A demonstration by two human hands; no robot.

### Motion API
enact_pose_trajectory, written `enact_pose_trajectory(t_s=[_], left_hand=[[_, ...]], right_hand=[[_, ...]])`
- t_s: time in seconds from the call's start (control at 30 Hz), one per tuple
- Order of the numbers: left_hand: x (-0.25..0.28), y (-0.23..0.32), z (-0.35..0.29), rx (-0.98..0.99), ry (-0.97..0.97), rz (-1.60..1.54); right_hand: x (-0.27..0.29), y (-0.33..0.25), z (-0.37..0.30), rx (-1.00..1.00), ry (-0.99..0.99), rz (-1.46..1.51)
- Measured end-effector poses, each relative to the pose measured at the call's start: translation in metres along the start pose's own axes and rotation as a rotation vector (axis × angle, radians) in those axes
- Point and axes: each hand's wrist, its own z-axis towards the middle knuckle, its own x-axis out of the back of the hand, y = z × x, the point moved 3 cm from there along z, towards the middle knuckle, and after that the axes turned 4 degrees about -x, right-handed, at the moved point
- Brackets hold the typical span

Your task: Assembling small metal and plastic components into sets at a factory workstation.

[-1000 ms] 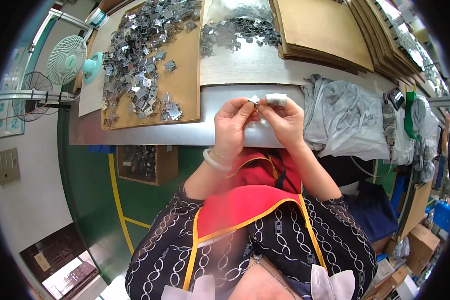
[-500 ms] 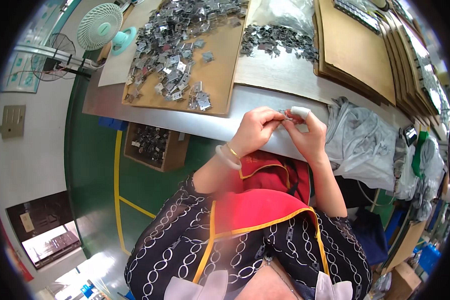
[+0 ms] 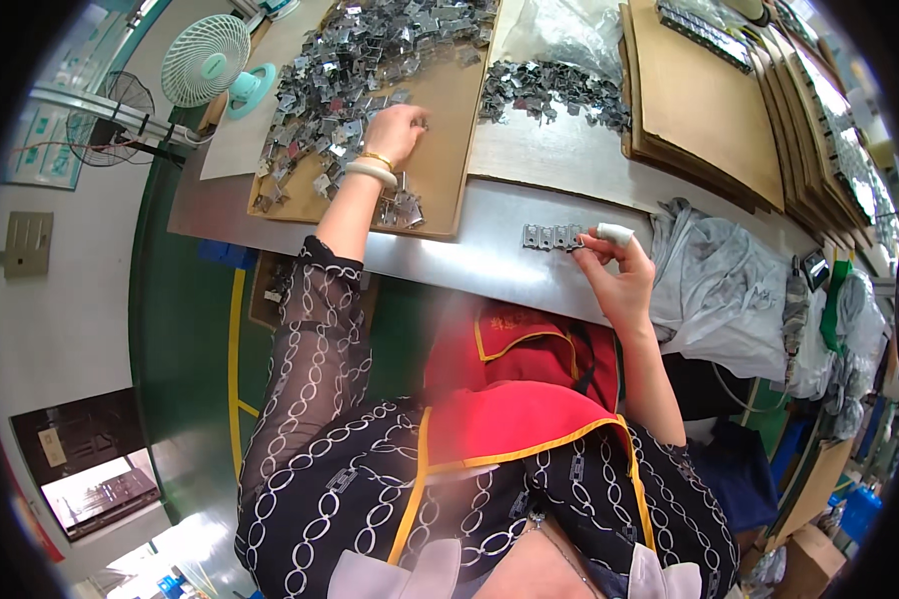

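My right hand (image 3: 621, 272) pinches one end of a short metal strip (image 3: 552, 237), which has several square segments in a row. It holds the strip just above the steel table edge, and a white wrap covers one finger. My left hand (image 3: 394, 136) reaches over the cardboard tray (image 3: 440, 165), its fingers closed at a small metal piece (image 3: 423, 124) that they partly hide. Many similar small bent metal pieces (image 3: 345, 75) lie heaped in the tray to the left of and beyond this hand. A few more (image 3: 402, 210) sit near the tray's front edge, beneath my left wrist.
A pile of dark metal parts (image 3: 554, 95) lies right of the tray, beside clear plastic film (image 3: 566, 35). Stacked cardboard sheets (image 3: 709, 110) and grey plastic bags (image 3: 719, 265) stand at the right. A green fan (image 3: 208, 62) is at the far left.
My left hand has left the strip and moved up and left to the tray, closing at a small piece there. The right hand stays, and the strip now shows plainly.
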Motion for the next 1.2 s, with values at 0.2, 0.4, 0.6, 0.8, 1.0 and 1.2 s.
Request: enact_pose_trajectory(t_s=[0.2, 0.4, 0.6, 0.8, 1.0, 1.2], left_hand=[[0.006, 0.004, 0.025, 0.012, -0.332, -0.095], [0.002, 0.014, 0.05, 0.069, -0.535, -0.133], [-0.009, 0.006, 0.019, 0.041, -0.167, -0.181], [-0.003, 0.022, -0.01, -0.001, 0.024, -0.047], [0.016, 0.146, -0.032, -0.13, 0.057, -0.392], [0.012, 0.208, -0.07, -0.115, 0.111, -0.563]], right_hand=[[0.011, 0.012, -0.001, -0.08, 0.01, 0.076], [0.003, 0.007, -0.002, -0.028, 0.025, 0.12], [0.016, 0.015, -0.005, -0.063, 0.057, 0.13], [-0.001, 0.024, 0.006, -0.22, 0.067, 0.232], [0.007, 0.029, 0.03, -0.3, 0.121, 0.135], [-0.015, 0.003, 0.042, -0.187, 0.189, 0.141]])
